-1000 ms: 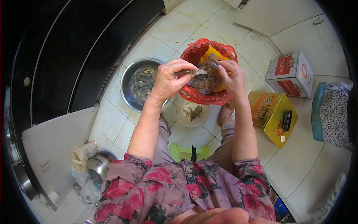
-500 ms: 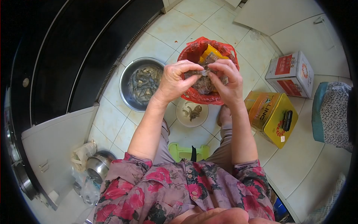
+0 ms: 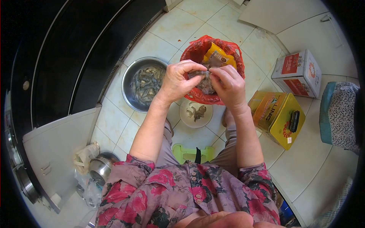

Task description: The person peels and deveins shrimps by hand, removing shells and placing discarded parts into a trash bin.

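My left hand (image 3: 178, 81) pinches a grey shrimp (image 3: 201, 73) between thumb and fingers. At the shrimp's other end, the fingertips of my right hand (image 3: 230, 85) are closed on it. Both hands are over a bin lined with a red plastic bag (image 3: 238, 59), which holds shrimp shells (image 3: 206, 86) and a yellow packet (image 3: 219, 56). To the left stands a steel basin (image 3: 125, 89) with many raw shrimp (image 3: 146, 85). Below my hands, a white bowl (image 3: 186, 118) contains several shrimp pieces (image 3: 197, 113). My fingers partly cover the held shrimp.
A green stool (image 3: 207, 155) is between my legs. On the right are a yellow tin (image 3: 274, 117), a white and red carton (image 3: 298, 74) and a cloth-covered thing (image 3: 338, 114). A metal pot (image 3: 102, 167) and plastic bags sit at lower left, by a cabinet (image 3: 57, 148).
My right fingers have drawn closer together at the shrimp's end and tilted slightly downward. My left hand has stayed nearly in place. The view has shifted slightly.
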`<state>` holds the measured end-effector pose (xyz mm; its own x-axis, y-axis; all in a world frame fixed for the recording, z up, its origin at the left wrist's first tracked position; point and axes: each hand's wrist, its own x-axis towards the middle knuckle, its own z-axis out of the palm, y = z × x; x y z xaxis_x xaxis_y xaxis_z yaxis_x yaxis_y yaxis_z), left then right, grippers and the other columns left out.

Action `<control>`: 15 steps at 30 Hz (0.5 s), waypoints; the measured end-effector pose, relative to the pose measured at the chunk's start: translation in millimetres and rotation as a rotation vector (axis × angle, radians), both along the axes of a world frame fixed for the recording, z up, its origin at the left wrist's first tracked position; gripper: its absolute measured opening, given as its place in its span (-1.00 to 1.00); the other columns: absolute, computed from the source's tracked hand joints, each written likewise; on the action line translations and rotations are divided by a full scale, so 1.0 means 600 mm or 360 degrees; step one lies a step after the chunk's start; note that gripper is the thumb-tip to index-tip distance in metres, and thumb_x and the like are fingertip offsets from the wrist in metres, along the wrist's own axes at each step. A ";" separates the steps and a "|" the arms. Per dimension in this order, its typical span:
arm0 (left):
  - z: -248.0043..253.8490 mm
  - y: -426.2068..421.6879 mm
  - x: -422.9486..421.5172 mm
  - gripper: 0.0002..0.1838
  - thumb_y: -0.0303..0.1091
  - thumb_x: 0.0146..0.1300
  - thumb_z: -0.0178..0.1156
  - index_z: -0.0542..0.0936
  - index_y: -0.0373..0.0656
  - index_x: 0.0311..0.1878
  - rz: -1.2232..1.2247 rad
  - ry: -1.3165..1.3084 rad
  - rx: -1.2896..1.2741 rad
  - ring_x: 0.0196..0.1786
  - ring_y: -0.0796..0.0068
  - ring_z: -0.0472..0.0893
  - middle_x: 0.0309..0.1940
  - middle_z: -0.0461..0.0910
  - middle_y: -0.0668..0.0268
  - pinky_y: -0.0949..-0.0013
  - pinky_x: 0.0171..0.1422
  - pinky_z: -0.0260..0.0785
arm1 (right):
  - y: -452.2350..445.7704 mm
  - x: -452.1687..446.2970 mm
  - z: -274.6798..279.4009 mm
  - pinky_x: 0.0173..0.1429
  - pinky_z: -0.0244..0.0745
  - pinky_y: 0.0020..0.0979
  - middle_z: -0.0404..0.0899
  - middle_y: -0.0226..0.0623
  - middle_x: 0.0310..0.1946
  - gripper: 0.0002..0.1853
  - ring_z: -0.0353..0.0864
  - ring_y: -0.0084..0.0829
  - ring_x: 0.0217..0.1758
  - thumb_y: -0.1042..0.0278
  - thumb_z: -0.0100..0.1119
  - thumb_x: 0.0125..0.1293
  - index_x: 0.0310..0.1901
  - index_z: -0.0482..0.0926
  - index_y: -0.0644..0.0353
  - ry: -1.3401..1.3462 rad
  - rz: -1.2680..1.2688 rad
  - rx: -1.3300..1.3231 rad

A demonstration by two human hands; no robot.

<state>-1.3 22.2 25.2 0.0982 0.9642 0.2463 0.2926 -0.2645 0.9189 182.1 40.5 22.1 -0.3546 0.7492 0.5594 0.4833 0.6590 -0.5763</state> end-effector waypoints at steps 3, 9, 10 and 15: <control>0.001 -0.001 -0.003 -0.78 -0.52 -0.02 0.29 0.69 -0.17 -0.23 -0.0009 0.0018 -0.0071 -0.38 0.59 0.59 -0.35 0.67 0.31 0.52 -0.35 0.39 | 0.001 -0.005 -0.003 -0.31 0.52 -0.35 0.55 -0.34 -0.44 -0.82 0.56 -0.30 -0.36 0.54 0.32 -0.01 -0.32 0.59 0.14 -0.0032 -0.0016 0.0097; 0.012 -0.005 -0.004 -0.76 -0.57 -0.04 0.30 0.67 -0.22 -0.22 -0.0038 0.0073 -0.0158 -0.31 0.59 0.56 -0.34 0.66 0.31 0.50 -0.17 0.41 | 0.000 -0.011 -0.002 -0.35 0.50 -0.37 0.53 -0.35 -0.47 -0.82 0.55 -0.31 -0.40 0.57 0.30 -0.06 -0.38 0.56 0.13 -0.0061 -0.0060 0.0174; 0.012 -0.005 -0.004 -0.76 -0.57 -0.04 0.30 0.67 -0.22 -0.22 -0.0037 0.0073 -0.0159 -0.31 0.59 0.56 -0.34 0.66 0.31 0.50 -0.17 0.41 | 0.000 -0.012 -0.001 -0.35 0.50 -0.37 0.53 -0.34 -0.48 -0.81 0.55 -0.31 -0.41 0.58 0.29 -0.08 -0.39 0.55 0.13 -0.0053 -0.0067 0.0180; 0.012 -0.006 -0.006 -0.76 -0.55 -0.05 0.33 0.68 -0.22 -0.22 -0.0024 0.0066 -0.0194 -0.36 0.61 0.52 -0.37 0.65 0.33 0.51 -0.20 0.39 | 0.000 -0.010 0.003 -0.32 0.51 -0.35 0.53 -0.34 -0.49 -0.80 0.55 -0.30 -0.41 0.60 0.28 -0.10 -0.39 0.55 0.14 0.0005 -0.0074 0.0152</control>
<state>-5.2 18.7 32.3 0.1206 0.9851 0.1224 0.3280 -0.1559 0.9317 176.0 40.5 23.8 -0.3189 0.7082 0.6299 0.5129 0.6878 -0.5136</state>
